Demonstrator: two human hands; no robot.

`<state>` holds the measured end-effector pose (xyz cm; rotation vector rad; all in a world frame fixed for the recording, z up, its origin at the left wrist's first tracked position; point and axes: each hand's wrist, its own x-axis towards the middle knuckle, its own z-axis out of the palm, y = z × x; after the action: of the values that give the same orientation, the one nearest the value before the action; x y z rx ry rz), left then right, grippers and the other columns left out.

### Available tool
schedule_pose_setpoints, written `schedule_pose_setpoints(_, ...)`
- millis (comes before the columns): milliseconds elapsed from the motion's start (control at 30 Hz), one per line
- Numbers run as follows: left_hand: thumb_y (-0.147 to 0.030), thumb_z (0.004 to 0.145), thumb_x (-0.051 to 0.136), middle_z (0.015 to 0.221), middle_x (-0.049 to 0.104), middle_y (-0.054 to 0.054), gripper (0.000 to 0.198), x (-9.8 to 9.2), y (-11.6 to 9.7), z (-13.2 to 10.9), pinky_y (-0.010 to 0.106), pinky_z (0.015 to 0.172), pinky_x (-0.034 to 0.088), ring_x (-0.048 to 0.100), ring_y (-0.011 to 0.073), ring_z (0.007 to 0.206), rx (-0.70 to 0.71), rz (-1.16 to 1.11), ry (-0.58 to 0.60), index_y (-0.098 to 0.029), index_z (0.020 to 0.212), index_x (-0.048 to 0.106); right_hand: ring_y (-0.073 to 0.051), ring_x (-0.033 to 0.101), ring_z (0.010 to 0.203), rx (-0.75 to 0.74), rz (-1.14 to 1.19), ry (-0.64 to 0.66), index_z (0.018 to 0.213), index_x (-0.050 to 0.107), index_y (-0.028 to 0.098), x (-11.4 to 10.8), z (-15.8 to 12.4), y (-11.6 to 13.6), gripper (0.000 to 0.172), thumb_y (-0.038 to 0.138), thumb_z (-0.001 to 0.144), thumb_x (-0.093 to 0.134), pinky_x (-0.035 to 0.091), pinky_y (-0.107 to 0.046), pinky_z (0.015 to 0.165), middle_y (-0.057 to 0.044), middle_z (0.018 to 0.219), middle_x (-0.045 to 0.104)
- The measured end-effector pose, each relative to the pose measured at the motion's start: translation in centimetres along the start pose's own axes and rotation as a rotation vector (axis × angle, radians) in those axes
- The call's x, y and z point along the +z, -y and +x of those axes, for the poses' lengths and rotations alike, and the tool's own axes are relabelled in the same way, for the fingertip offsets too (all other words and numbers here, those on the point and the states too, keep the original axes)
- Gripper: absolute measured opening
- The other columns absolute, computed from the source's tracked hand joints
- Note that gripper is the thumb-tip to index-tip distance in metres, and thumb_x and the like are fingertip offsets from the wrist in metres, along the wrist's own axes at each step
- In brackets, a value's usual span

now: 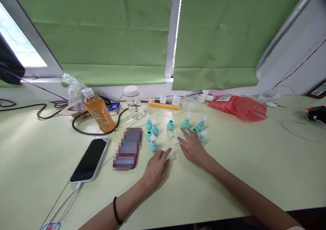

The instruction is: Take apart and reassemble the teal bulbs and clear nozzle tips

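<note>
Several small teal rubber bulbs with translucent white tips (pixel 153 144) stand on the pale desk (pixel 229 175) in front of me; one teal bulb (pixel 170 125) has no tip. My left hand (pixel 156 167) rests on the desk, fingers bent, its fingertips touching a small clear tip piece (pixel 170 155). My right hand (pixel 193 147) lies flat with its fingers spread, fingertips beside another loose clear tip (pixel 176 141) and just in front of the right-hand group of bulbs (pixel 201 125). Neither hand grips anything that I can see.
A phone (pixel 89 159) on a white cable and a blurred dark red item (pixel 127 148) lie to the left. An orange drink bottle (pixel 98 110), a clear jar (pixel 132 102), a yellow power strip (pixel 164 103), black cables and a red bubble bag (pixel 238 107) line the back.
</note>
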<state>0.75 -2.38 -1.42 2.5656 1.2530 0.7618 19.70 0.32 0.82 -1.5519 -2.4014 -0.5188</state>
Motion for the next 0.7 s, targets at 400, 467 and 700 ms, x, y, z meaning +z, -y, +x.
schedule_pose_setpoints(400, -0.022, 0.079, 0.038, 0.083, 0.053, 0.003, 0.013, -0.2, -0.2, -0.1, 0.025, 0.056, 0.043, 0.053, 0.0138, 0.067, -0.078, -0.095, 0.020, -0.019, 0.090, 0.045, -0.034, 0.025, 0.109, 0.056, -0.007, -0.100, 0.099, 0.055, 0.017, 1.3, -0.2, -0.3, 0.034, 0.004, 0.070, 0.043, 0.028, -0.051, 0.083, -0.013, 0.124, 0.032)
schedule_pose_setpoints(467, -0.022, 0.077, 0.041, 0.080, 0.054, 0.002, 0.009, -0.2, -0.2, -0.1, 0.024, 0.054, 0.042, 0.052, 0.0139, 0.066, -0.092, -0.106, 0.018, -0.019, 0.084, 0.045, -0.032, 0.028, 0.108, 0.055, -0.006, -0.063, 0.099, 0.055, 0.016, 1.6, -0.2, -0.2, 0.035, 0.002, 0.069, 0.042, 0.032, -0.046, 0.081, -0.013, 0.124, 0.032)
schedule_pose_setpoints(700, -0.021, 0.078, 0.040, 0.081, 0.055, 0.003, 0.023, -0.3, -0.3, -0.3, 0.025, 0.059, 0.043, 0.052, 0.0135, 0.068, -0.073, -0.170, -0.020, -0.020, 0.101, 0.043, -0.025, 0.038, 0.095, 0.034, 0.056, -0.109, 0.105, 0.051, 0.013, 1.7, 0.0, -0.6, 0.031, 0.011, 0.076, 0.039, 0.038, -0.037, 0.077, -0.014, 0.115, 0.041)
